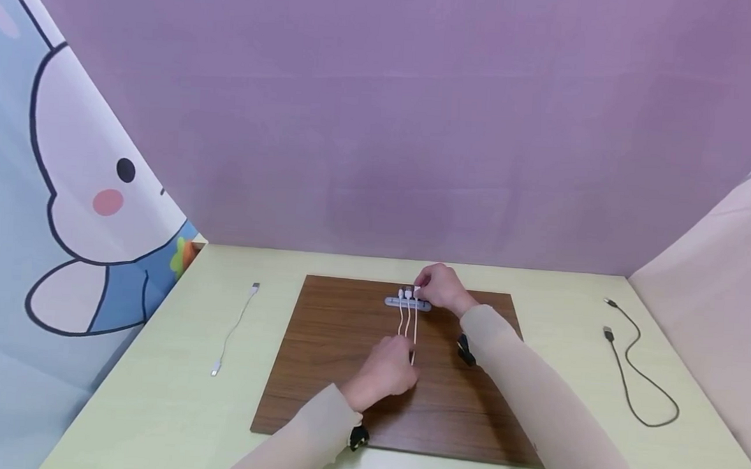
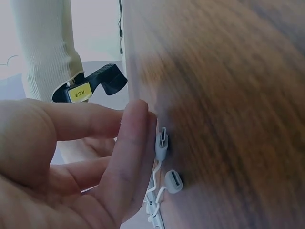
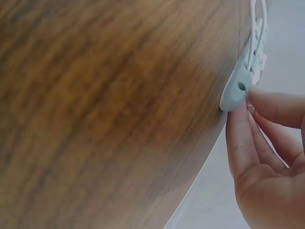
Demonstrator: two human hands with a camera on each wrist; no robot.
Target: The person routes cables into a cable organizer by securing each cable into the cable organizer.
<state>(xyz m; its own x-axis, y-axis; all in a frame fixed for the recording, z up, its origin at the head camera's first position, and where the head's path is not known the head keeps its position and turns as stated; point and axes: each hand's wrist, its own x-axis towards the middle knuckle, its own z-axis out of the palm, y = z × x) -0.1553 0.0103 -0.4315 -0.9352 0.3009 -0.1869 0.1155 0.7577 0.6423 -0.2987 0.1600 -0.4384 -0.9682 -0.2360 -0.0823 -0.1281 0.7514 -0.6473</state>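
Observation:
A grey-blue cable clip lies near the far edge of the brown wooden board, with several white charging cables running through it. By the clip's right end, my right hand pinches the white plug of the rightmost cable. Closer to me, my left hand holds the lower part of that straight-drawn cable between thumb and fingers; its end is hidden. Two white USB-C plugs lie on the board beside the left hand in the left wrist view. The clip's rounded end touches my right fingertips.
A short white cable lies on the pale table left of the board. To the right is a longer dark cable, loosely curved. A purple cloth hangs behind the table.

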